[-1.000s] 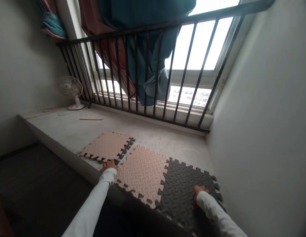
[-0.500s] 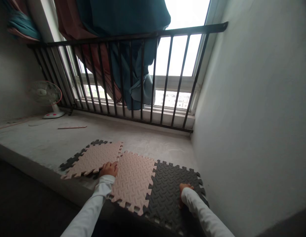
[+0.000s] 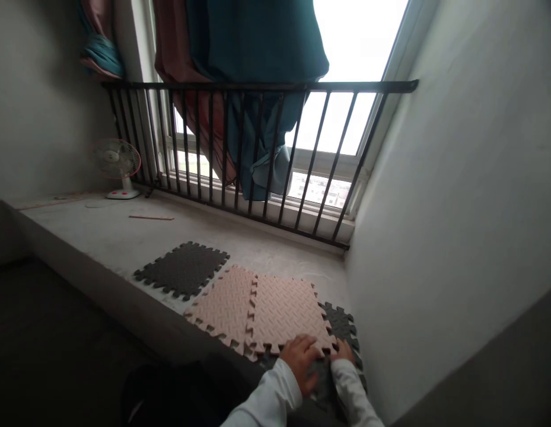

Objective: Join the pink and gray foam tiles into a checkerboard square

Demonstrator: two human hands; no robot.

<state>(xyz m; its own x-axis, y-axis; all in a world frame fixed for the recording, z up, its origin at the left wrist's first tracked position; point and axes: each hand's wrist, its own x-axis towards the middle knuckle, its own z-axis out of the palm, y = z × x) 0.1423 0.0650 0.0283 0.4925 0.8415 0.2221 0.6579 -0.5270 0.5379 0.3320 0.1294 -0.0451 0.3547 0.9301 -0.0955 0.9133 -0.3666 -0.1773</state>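
My left hand [image 3: 301,363] lies palm-down, fingers [image 3: 303,346] spread, just beside my right hand [image 3: 343,351] (barely more than its fingers show past the white sleeve [image 3: 352,385]), both reaching far from me.

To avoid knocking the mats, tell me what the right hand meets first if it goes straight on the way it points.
The dark foam mat just ahead of the right hand comes first. Depth is unclear here, so the fingers may already be touching it.
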